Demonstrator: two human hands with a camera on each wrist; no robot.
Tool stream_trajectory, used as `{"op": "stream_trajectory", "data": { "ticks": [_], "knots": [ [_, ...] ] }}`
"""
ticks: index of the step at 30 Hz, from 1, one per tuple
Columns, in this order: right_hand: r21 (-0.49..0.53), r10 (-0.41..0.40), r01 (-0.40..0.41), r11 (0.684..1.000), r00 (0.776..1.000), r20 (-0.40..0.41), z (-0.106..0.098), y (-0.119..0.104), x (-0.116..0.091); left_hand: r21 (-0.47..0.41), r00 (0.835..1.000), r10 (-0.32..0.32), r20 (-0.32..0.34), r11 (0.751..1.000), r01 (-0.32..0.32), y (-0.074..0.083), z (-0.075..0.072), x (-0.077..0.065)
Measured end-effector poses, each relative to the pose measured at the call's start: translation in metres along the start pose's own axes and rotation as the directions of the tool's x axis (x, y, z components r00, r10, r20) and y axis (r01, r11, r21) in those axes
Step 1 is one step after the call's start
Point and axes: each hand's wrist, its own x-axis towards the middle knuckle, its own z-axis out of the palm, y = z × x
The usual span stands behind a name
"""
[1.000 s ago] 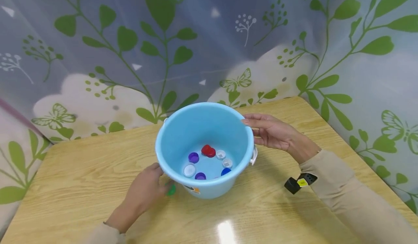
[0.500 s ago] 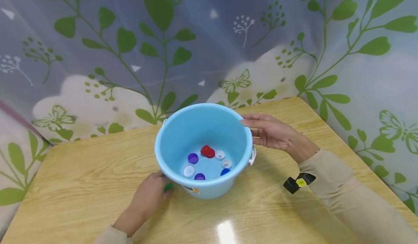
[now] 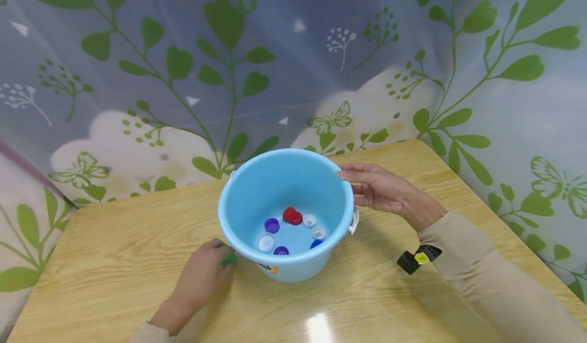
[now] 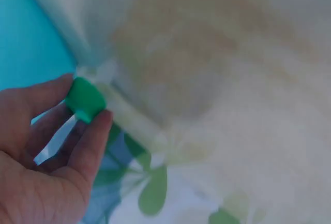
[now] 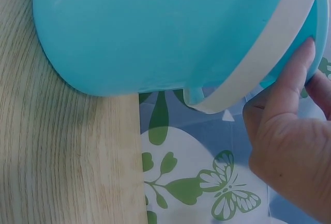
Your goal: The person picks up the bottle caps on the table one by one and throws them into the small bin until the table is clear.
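My left hand [image 3: 201, 275] pinches a green bottle cap [image 4: 85, 101] between thumb and fingertips, just outside the near left side of a light blue bucket [image 3: 295, 270]. Up at the bucket's right rim is my right hand [image 3: 380, 189], its thumb on the rim and its fingers against the outer wall, gripping it. Inside, on the floor of the bucket, lie two red caps [image 3: 292, 215], two purple caps [image 3: 272, 225], several white or clear caps [image 3: 266, 243] and a blue cap [image 3: 315, 243]. The near wall partly hides the front ones.
The bucket stands on a wooden table [image 3: 137, 241]. Its white handle [image 5: 258, 48] hangs on the outer side. A leaf-patterned curtain [image 3: 284, 68] rises behind the table and at both sides. A black device [image 3: 409, 262] is strapped to the right wrist.
My left hand has drawn slightly left and turned, with the green cap now showing at its fingertips beside the bucket. The right hand keeps its place on the rim.
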Motion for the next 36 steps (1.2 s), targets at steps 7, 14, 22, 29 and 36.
{"op": "stream_trajectory", "data": {
  "ticks": [7,14,22,29,36],
  "knots": [
    [0.020,0.000,0.000,1.000,1.000,0.010,0.000,0.001,0.001,-0.008,0.971,-0.008,-0.241,1.000,0.007,-0.009,-0.050,0.015],
    [0.033,0.002,-0.002,0.999,1.000,0.017,-0.001,0.001,0.001,0.008,0.900,0.106,-0.424,0.994,-0.113,0.001,-0.095,0.033],
    [0.040,0.006,-0.006,0.999,1.000,0.020,-0.001,0.002,0.002,0.004,0.885,0.218,-0.412,0.971,-0.238,0.036,-0.109,0.050],
    [0.040,0.004,-0.005,0.999,1.000,0.023,0.000,0.002,0.001,-0.011,0.886,0.328,-0.328,0.936,-0.351,0.058,-0.109,0.063],
    [0.041,0.002,-0.002,0.999,1.000,0.013,-0.001,0.001,0.001,-0.060,0.891,0.407,-0.204,0.903,-0.426,0.076,-0.095,0.066]
  ]
}}
